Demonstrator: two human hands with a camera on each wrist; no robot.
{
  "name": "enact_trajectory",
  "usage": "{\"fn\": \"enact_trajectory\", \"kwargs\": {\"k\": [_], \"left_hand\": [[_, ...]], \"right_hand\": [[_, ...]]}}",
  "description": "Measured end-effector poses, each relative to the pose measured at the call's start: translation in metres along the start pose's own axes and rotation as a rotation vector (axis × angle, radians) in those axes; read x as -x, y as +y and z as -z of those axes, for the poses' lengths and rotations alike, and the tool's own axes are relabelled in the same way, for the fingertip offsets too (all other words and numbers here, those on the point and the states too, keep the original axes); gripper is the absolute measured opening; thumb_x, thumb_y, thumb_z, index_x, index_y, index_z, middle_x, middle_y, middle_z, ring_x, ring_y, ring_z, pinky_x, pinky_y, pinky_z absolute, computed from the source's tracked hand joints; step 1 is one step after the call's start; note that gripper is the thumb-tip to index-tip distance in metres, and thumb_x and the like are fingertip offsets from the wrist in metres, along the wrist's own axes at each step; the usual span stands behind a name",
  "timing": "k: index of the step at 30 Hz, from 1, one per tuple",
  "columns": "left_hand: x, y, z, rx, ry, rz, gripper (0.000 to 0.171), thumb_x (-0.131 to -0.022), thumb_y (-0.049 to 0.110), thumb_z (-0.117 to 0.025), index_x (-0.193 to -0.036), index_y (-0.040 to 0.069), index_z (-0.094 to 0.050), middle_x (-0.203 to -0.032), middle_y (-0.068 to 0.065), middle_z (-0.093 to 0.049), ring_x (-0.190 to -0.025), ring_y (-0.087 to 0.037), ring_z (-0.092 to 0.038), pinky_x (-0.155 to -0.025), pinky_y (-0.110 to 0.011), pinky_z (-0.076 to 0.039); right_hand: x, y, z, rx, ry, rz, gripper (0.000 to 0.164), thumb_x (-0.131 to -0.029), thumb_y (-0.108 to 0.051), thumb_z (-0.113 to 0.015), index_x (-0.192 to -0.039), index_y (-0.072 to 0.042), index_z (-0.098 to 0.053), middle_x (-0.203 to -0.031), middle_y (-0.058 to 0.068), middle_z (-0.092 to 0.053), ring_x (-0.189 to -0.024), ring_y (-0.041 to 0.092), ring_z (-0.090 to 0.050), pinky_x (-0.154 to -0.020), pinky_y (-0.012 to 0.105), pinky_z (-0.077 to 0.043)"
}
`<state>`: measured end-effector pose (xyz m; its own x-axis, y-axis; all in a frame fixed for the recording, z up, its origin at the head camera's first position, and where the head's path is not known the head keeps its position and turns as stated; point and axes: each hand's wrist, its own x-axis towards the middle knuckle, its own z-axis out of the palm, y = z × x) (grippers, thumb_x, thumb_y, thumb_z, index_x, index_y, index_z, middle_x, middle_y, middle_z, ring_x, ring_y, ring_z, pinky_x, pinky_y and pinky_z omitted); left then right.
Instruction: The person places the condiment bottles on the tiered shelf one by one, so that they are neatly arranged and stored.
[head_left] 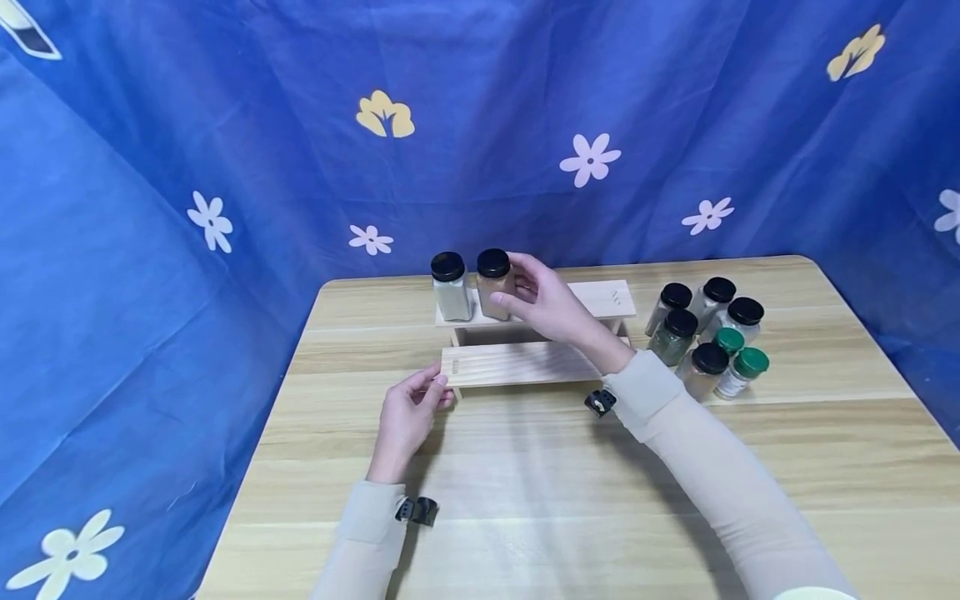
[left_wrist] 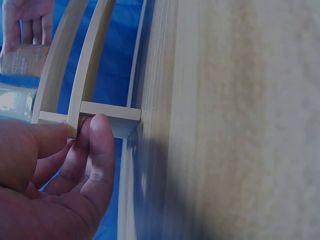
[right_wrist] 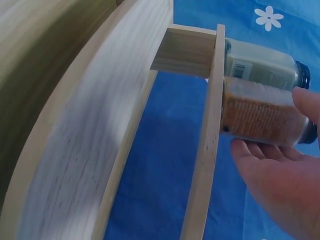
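A two-tier wooden rack (head_left: pixel 517 364) stands on the table. At the left end of its lower, front board, my left hand (head_left: pixel 408 414) pinches the edge, thumb on top and fingers beneath, as the left wrist view shows close up. On the upper, rear board stands a spice jar with brown contents and a black lid (head_left: pixel 492 287). My right hand (head_left: pixel 550 302) holds that jar from its right side, thumb toward the front. Just left of it, a jar of pale contents (head_left: pixel 452 290) stands upright on the same board, its black lid on.
Several more jars stand grouped on the table right of the rack, some with black lids, like this dark green one (head_left: pixel 670 340), and two with green lids (head_left: pixel 751 362). A blue flowered cloth (head_left: pixel 480 167) hangs behind the wooden table (head_left: pixel 525 500).
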<state>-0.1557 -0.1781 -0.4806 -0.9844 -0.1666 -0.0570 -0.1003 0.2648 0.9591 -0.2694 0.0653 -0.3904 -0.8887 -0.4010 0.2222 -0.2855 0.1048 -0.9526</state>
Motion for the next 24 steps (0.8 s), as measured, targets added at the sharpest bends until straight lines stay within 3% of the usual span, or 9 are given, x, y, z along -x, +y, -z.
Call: {"fn": "enact_trajectory", "kwargs": {"k": [6,11,14,18,22,24], "left_hand": [[-0.004,-0.003,-0.001,-0.013,0.000,0.009,0.035,-0.105,0.009,-0.065,-0.138,-0.002,-0.065,-0.113,-0.028,-0.074,-0.085,-0.014,-0.078,-0.082,-0.024,-0.070],[-0.005,-0.004,0.000,-0.022,-0.010,0.032,0.037,-0.104,0.012,-0.067,-0.139,0.000,-0.065,-0.111,-0.027,-0.075,-0.084,-0.012,-0.078,-0.082,-0.022,-0.069],[-0.005,-0.005,0.001,-0.022,-0.021,0.034,0.038,-0.105,0.014,-0.067,-0.140,0.000,-0.064,-0.112,-0.027,-0.076,-0.085,-0.011,-0.078,-0.082,-0.021,-0.069],[-0.005,-0.005,0.002,-0.030,-0.034,0.041,0.038,-0.105,0.016,-0.067,-0.140,0.002,-0.065,-0.113,-0.026,-0.076,-0.084,-0.010,-0.078,-0.082,-0.023,-0.069],[-0.006,-0.005,0.003,-0.037,-0.043,0.042,0.037,-0.105,0.016,-0.066,-0.140,0.003,-0.065,-0.117,-0.026,-0.075,-0.085,-0.011,-0.079,-0.082,-0.023,-0.069],[-0.007,-0.003,0.003,-0.040,-0.050,0.039,0.037,-0.106,0.016,-0.065,-0.141,0.002,-0.065,-0.119,-0.026,-0.074,-0.086,-0.011,-0.079,-0.082,-0.022,-0.069]], "right_hand": [[0.015,0.000,0.024,-0.007,0.021,0.002,0.066,-0.100,-0.009,-0.073,-0.156,0.001,-0.041,-0.155,0.021,-0.054,-0.147,0.035,-0.051,-0.129,0.039,-0.044],[0.040,0.000,0.054,0.011,0.073,0.017,0.060,-0.101,-0.008,-0.070,-0.155,0.000,-0.044,-0.154,0.020,-0.057,-0.145,0.034,-0.054,-0.129,0.041,-0.045],[0.061,-0.001,0.074,0.071,0.112,0.022,0.060,-0.101,-0.010,-0.070,-0.155,-0.001,-0.045,-0.154,0.019,-0.057,-0.144,0.033,-0.055,-0.128,0.039,-0.046],[0.095,0.001,0.106,0.167,0.197,0.032,0.061,-0.101,-0.012,-0.072,-0.155,-0.002,-0.046,-0.153,0.020,-0.057,-0.143,0.030,-0.056,-0.124,0.029,-0.048],[0.131,0.006,0.136,0.174,0.319,0.047,0.060,-0.099,-0.004,-0.072,-0.153,0.000,-0.048,-0.151,0.025,-0.057,-0.139,0.020,-0.061,-0.117,0.019,-0.051],[0.148,0.008,0.150,0.145,0.378,0.047,0.059,-0.098,0.000,-0.072,-0.152,0.001,-0.049,-0.149,0.021,-0.060,-0.135,0.012,-0.062,-0.115,0.016,-0.052]]}}
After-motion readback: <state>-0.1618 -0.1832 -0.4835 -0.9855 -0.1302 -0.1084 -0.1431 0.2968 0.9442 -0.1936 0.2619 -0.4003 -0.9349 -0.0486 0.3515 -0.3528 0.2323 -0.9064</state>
